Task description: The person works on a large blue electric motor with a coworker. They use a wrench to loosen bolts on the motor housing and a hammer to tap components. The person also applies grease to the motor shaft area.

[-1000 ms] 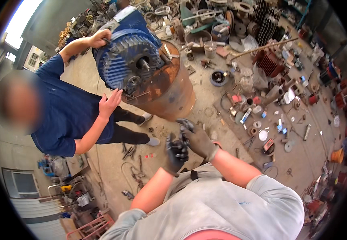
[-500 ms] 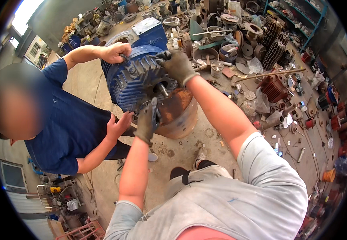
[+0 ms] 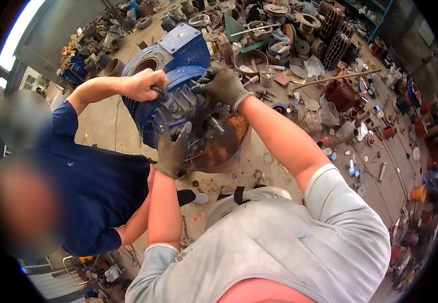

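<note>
A blue finned end cover (image 3: 174, 108) stands against a blue gear housing (image 3: 183, 40), with a bright metal shaft (image 3: 214, 125) sticking out near its middle. My gloved right hand (image 3: 224, 87) has its fingers closed round the cover's upper right edge. On the lower left edge, my gloved left hand (image 3: 171, 154) grips with the thumb upward; its other fingers are partly hidden. A co-worker's bare hand (image 3: 147, 85) is closed round a dark ring or bolt at the cover's upper left. Below the shaft is a rusty round drum (image 3: 229, 156).
The co-worker in a dark blue shirt (image 3: 97, 187) stands close on my left. Motor parts, rings and tubs (image 3: 249, 60) crowd the floor beyond. A long rod (image 3: 337, 79) lies at the right, near a red finned motor casing (image 3: 341, 96).
The co-worker has leaned nearer, and their lower hand has dropped away from the cover's edge. My left hand has shifted slightly left and down; both my hands stay at the cover.
</note>
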{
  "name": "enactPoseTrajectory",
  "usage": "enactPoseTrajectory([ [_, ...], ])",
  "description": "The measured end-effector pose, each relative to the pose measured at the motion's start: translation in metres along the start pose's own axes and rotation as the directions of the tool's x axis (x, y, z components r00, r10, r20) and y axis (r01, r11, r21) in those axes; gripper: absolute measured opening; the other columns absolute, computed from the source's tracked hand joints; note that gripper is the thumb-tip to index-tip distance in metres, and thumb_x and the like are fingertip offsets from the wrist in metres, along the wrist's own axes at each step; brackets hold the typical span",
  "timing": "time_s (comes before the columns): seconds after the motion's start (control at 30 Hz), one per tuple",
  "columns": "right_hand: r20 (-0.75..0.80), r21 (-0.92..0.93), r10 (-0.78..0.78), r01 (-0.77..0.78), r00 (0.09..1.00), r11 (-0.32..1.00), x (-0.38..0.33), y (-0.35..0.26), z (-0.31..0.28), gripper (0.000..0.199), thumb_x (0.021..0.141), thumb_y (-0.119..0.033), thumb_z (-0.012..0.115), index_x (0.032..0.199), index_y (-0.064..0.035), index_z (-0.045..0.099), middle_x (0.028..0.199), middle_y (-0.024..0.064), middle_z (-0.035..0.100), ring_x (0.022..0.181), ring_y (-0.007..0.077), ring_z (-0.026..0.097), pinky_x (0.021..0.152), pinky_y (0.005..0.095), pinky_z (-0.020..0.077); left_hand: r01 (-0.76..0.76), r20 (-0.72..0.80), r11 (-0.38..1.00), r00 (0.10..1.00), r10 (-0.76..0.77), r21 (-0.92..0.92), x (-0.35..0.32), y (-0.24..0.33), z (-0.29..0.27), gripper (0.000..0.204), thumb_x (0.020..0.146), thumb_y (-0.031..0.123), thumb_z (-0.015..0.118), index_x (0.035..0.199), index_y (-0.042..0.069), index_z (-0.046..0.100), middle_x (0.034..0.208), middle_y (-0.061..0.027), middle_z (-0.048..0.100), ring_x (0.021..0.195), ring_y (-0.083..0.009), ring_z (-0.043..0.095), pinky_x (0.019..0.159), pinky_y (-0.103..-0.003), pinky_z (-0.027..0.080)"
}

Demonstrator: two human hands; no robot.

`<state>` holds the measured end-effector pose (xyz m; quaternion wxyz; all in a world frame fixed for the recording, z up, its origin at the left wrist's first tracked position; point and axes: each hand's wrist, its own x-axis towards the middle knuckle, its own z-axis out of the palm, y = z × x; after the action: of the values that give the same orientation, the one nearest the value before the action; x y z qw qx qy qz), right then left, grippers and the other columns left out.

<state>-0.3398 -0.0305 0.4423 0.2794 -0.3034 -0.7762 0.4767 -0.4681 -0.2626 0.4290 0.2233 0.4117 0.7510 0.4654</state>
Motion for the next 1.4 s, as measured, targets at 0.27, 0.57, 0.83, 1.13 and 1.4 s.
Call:
enactPoseTrajectory([
  [0.27,-0.213,-0.115,0.142,-0.169,0.967,0.979,0.005,-0.022,0.029,0.059,0.072,-0.049,0.096,0.098,-0.0009,0.074,0.093,0.0157,0.078,0.085,0.029,0.075,0.08,0.0391,0.0578,-0.156,0.014,0.988,0.988,0.156,0.009,-0.001,-0.007,0.002,0.04,0.097,0.031,0.078,0.077,-0.002,0.065,0.062,-0.0112,0.056,0.057,-0.0207,0.04,0.057,-0.04,0.04],
  [0.57,-0.125,-0.26,0.145,-0.173,0.981,0.95,0.005,-0.02,0.025,0.042,0.084,-0.038,0.087,0.104,-0.0038,0.074,0.092,0.0096,0.077,0.086,0.0251,0.072,0.083,0.0369,0.0559,-0.232,-0.048,0.971,0.971,0.235,0.047,-0.005,0.013,0.003,0.04,0.099,0.031,0.076,0.078,-0.001,0.066,0.061,-0.0083,0.058,0.056,-0.0166,0.044,0.056,-0.037,0.04],
  [0.83,-0.311,-0.247,0.081,-0.163,0.947,0.955,-0.005,-0.026,0.045,0.046,0.085,-0.039,0.085,0.107,-0.0006,0.072,0.099,0.0147,0.076,0.095,0.0295,0.073,0.089,0.0395,0.0558,-0.09,0.074,0.993,0.994,0.085,0.071,0.0,0.008,-0.005,0.039,0.099,0.033,0.076,0.083,-0.002,0.068,0.065,-0.0079,0.059,0.061,-0.0163,0.047,0.06,-0.035,0.041],
  [1.13,-0.341,-0.16,0.154,-0.219,0.927,0.962,-0.007,-0.027,0.048,0.051,0.086,-0.041,0.084,0.113,0.0006,0.073,0.108,0.0203,0.076,0.104,0.0351,0.073,0.093,0.0425,0.0561,-0.052,0.092,0.999,0.994,0.052,-0.007,0.002,0.01,-0.004,0.036,0.101,0.029,0.075,0.086,-0.003,0.069,0.065,-0.0059,0.059,0.06,-0.0118,0.044,0.056,-0.033,0.039],
  [1.4,-0.385,-0.216,0.189,-0.287,0.903,0.933,-0.006,-0.028,0.048,0.058,0.085,-0.048,0.082,0.116,0.0001,0.072,0.114,0.0232,0.075,0.112,0.0385,0.071,0.098,0.046,0.0558,-0.028,0.12,1.0,0.992,0.028,0.001,0.003,0.015,-0.006,0.04,0.102,0.031,0.074,0.083,-0.004,0.067,0.064,-0.0048,0.058,0.062,-0.0093,0.045,0.056,-0.032,0.039],
])
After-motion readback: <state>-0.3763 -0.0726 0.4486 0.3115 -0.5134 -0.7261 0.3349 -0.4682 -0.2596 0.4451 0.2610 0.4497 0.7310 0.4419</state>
